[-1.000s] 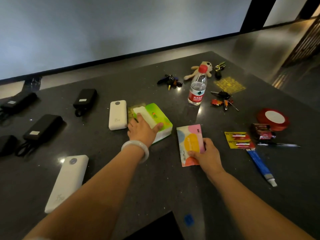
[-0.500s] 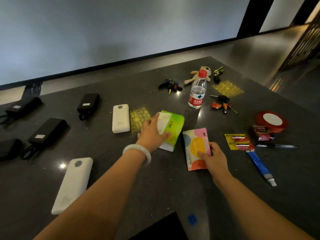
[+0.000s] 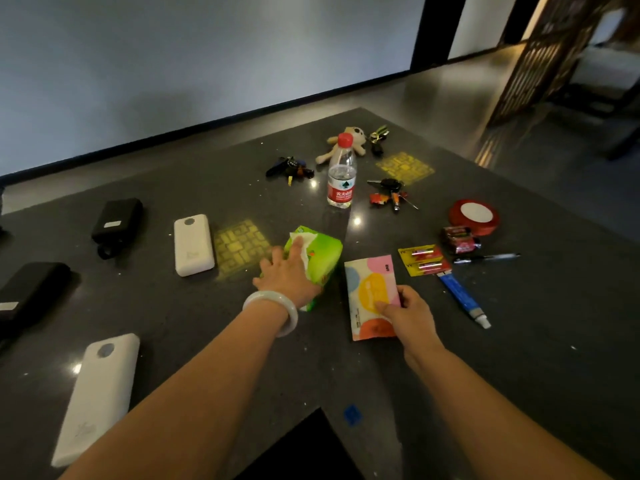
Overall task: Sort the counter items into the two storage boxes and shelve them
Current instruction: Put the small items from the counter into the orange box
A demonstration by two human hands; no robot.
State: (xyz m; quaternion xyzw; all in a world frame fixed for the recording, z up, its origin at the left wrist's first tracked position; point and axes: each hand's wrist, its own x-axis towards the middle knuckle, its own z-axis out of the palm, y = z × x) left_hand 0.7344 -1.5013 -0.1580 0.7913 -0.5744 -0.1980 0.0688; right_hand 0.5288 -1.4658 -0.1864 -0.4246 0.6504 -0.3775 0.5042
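From the head view, the left hand (image 3: 289, 277) is grasping the green tissue pack (image 3: 318, 258) on the dark counter (image 3: 207, 323). Just beside it, the right hand (image 3: 405, 311) is pinching the colorful packet (image 3: 367, 289), lying flat there.

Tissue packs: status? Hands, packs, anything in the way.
Left hand grip on green tissue pack, tilted off counter. Right hand pinching pink tissue pack, flat. Water bottle stands just behind; no boxes in view.
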